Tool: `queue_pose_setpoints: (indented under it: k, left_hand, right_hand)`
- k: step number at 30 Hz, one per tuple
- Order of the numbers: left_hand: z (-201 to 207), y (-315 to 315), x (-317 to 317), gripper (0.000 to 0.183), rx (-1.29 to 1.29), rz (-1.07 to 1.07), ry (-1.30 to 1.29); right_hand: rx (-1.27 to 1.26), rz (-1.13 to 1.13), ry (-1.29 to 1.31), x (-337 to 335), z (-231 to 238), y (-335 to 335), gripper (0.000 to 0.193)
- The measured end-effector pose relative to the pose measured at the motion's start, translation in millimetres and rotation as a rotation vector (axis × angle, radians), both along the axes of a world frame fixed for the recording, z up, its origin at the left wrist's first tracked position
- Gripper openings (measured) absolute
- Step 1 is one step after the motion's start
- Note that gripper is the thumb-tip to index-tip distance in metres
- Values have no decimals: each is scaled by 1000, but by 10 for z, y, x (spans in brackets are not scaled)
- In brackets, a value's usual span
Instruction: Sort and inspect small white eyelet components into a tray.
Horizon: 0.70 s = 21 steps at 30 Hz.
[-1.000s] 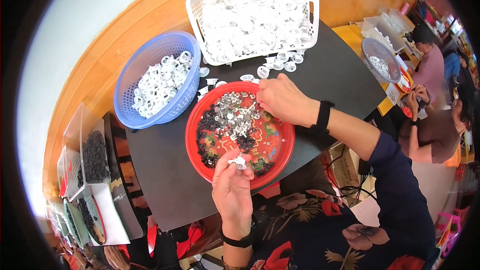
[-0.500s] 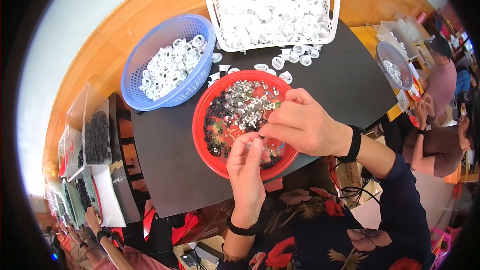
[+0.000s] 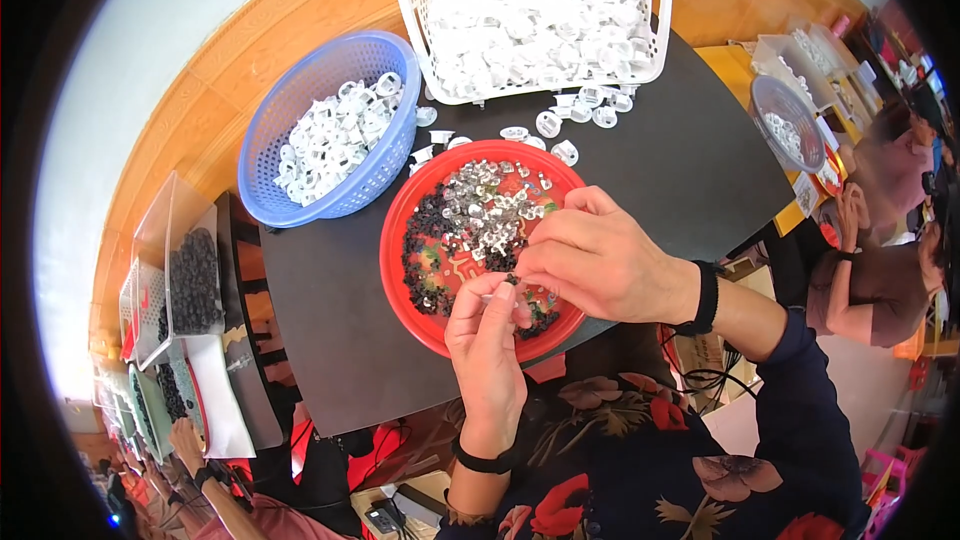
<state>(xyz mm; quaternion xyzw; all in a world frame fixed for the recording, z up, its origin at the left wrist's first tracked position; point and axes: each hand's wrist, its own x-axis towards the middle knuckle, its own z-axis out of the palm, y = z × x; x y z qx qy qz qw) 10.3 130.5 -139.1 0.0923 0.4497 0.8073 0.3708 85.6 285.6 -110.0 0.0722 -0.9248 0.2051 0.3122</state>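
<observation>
Over the near right part of a red round tray point(image 3: 397, 315), my two hands meet. My left hand point(image 3: 485, 345) pinches a small clear plastic piece, mostly covered by the fingers. My right hand point(image 3: 605, 265) has its fingertips pressed together right beside that piece, at a tiny black part point(image 3: 512, 279); whether it grips the part is hard to see. Inside the tray lie a heap of small clear pieces point(image 3: 488, 205) and many tiny black parts point(image 3: 428, 230).
A white basket point(image 3: 655, 70) full of clear-white plastic pieces stands at the back, a blue basket point(image 3: 260, 160) of similar pieces at the left. Several loose pieces point(image 3: 548, 124) lie between. Co-workers' hands point(image 3: 850, 215) are at the far right, another's point(image 3: 187, 445) lower left.
The view has shifted slightly. My right fingertips have come down closer to the piece in my left hand, and a tiny black part now shows at their meeting point.
</observation>
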Motion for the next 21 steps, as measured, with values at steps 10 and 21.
queue_pose_setpoints:
  k: [10, 21]
  left_hand:
    - [-91, -71, 26, 12, -296, 91, 652]
    - [-50, -79, 4, 9, -219, 30, 455]
  right_hand:
    - [-765, -12, -470, 72, 182, -114, 9]
    - [-1027, -2, -520, 90, 73, -96, 13]
